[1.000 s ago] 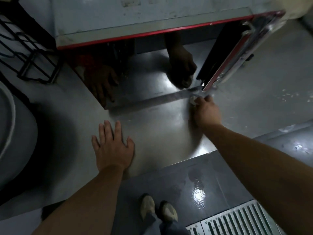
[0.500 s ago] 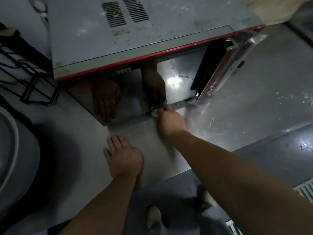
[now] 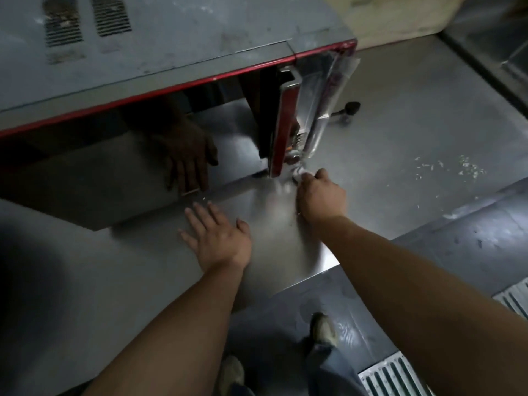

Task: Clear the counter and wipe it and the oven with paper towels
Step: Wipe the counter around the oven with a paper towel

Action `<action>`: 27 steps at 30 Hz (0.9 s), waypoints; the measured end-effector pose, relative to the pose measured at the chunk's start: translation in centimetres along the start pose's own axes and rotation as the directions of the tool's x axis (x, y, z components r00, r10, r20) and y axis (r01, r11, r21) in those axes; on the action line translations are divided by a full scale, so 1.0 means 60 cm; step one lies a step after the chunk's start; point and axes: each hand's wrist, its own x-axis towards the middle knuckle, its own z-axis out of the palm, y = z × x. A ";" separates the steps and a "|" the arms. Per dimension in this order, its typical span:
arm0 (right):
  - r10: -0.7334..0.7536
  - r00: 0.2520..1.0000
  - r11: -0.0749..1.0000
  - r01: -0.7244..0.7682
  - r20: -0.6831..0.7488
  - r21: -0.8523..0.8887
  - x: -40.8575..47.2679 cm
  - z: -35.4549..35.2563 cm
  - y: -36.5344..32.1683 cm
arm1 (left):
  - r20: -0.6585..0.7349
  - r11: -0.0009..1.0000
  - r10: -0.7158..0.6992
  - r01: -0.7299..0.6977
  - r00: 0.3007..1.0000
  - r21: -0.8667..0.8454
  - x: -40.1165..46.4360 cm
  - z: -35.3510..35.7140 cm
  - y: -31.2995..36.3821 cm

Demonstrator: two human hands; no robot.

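From the head view, I am pressing my open left hand (image 3: 218, 238) flat near the counter's (image 3: 400, 155) front edge while my right hand (image 3: 321, 194) is pinching a paper towel wad (image 3: 298, 176) under the oven door's (image 3: 281, 124) lower corner, best rubbed firmly.

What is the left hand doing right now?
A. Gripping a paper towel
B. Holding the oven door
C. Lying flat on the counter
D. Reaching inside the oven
C: the left hand lies flat, fingers spread, on the counter, holding nothing.
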 end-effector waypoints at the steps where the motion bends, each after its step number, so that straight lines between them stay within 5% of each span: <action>1: 0.028 1.000 1.000 -0.029 0.008 0.007 0.009 -0.003 0.016 | -0.001 1.000 0.000 0.000 1.000 0.005 0.003 -0.001 0.011; 5: 0.184 0.982 0.974 -0.188 0.042 0.125 0.036 -0.021 0.075 | -0.011 0.997 0.070 -0.070 0.997 -0.023 0.001 0.007 0.064; 11: -0.236 0.951 0.946 0.272 -0.201 0.177 -0.017 -0.025 0.059 | -0.077 0.990 0.130 -0.133 0.989 -0.040 0.001 0.032 0.075; 18: -0.238 0.958 0.923 0.275 -0.161 0.269 0.007 0.038 -0.041 | -0.147 0.983 0.182 -0.185 0.972 -0.002 -0.002 0.040 0.061; 27: -0.456 0.885 0.889 0.458 -0.099 0.004 0.015 0.034 0.003 | -0.176 0.984 0.178 -0.180 0.968 0.005 -0.004 0.042 0.064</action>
